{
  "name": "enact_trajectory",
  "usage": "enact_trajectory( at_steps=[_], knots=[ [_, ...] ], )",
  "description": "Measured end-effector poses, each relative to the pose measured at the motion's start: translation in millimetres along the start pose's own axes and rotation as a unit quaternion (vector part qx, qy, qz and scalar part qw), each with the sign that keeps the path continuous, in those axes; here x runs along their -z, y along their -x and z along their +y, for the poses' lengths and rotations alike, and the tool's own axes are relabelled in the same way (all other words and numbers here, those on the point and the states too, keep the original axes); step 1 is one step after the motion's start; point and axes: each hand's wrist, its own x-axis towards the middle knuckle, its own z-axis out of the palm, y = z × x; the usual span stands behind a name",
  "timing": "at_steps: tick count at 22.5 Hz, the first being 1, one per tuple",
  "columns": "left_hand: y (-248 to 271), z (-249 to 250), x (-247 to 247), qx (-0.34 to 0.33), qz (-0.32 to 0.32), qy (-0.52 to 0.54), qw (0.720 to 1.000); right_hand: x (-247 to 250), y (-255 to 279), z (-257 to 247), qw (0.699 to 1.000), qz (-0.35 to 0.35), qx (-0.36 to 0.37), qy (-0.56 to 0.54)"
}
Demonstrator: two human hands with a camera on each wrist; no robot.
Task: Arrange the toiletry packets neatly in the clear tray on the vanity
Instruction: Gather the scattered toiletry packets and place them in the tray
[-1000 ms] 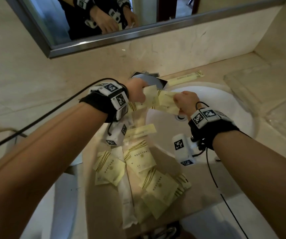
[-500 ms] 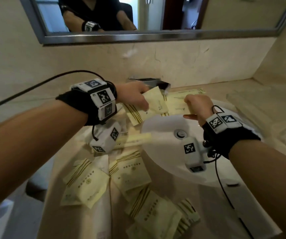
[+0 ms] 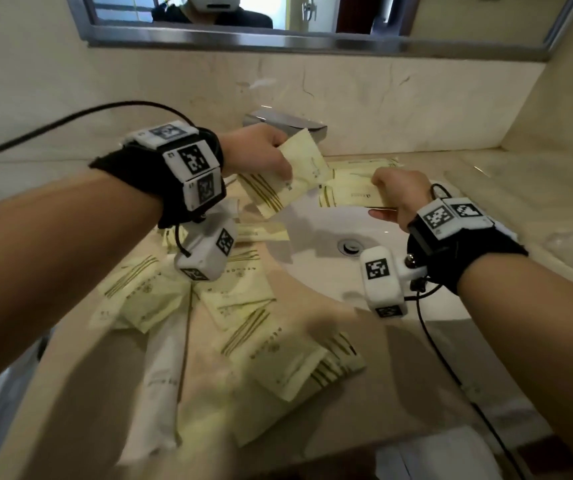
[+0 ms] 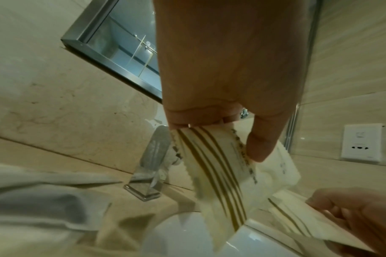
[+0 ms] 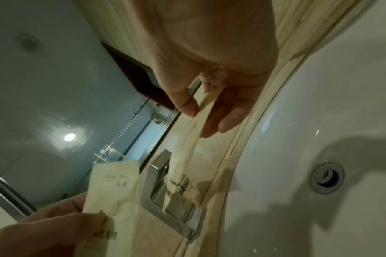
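Print on the pale yellow packets is too blurred to read; only gold stripes at one end are clear. The left hand pinches 1 striped packet between thumb and fingers, held above the sink just in front of the faucet. The right hand grips a flat bundle of packets over the basin's far rim. Roughly 8 loose packets lie scattered on the vanity counter left of the basin.

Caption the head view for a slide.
Left hand and right hand each hold yellow packets above the sink.
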Motion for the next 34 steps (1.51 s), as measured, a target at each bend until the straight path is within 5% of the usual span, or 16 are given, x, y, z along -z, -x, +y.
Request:
enact_trajectory(
  at_steps=[10, 20, 27, 34],
  knots=[
    [32, 128, -77, -0.009, 0.035, -0.006, 0.999, 127, 32, 15, 0.997, -0.01, -0.015, -0.075],
    [34, 212, -141, -0.064, 0.027, 0.037, 0.997, 234, 42, 30, 0.99, 0.099, 0.013, -0.103],
    [14, 259, -190, -0.095, -0.013, 0.055, 0.994, 326, 37, 35, 0.985, 0.169, 0.023, -0.042],
    [-30, 306, -243, -0.101, -0.044, 0.033, 0.993, 400, 3, 36, 0.956, 0.252, 0.048, 0.139]
  ],
)
